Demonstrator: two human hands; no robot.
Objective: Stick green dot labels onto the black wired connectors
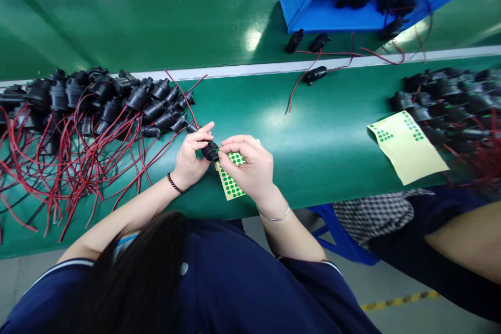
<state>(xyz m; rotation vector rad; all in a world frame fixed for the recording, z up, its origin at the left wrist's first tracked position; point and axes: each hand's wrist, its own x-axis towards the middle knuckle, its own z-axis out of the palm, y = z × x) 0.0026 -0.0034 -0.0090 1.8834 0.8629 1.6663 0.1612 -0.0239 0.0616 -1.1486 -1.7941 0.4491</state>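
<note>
My left hand (191, 156) grips a small black plastic connector (210, 151) just above the green bench. My right hand (250, 164) presses its fingertips against the connector's end, where a green dot shows. Under my right hand lies a yellow sheet of green dot stickers (230, 185), partly hidden by the fingers. A row of black connectors with red wires (97, 115) lies to the left of my left hand, the nearest one almost touching it.
A blue crate (313, 5) with more connectors stands at the far right on the green belt (156, 21). Loose connectors (315, 74) lie near it. At the right, another sticker sheet (407, 146), another pile of connectors (450, 99) and a co-worker's arm (465, 240).
</note>
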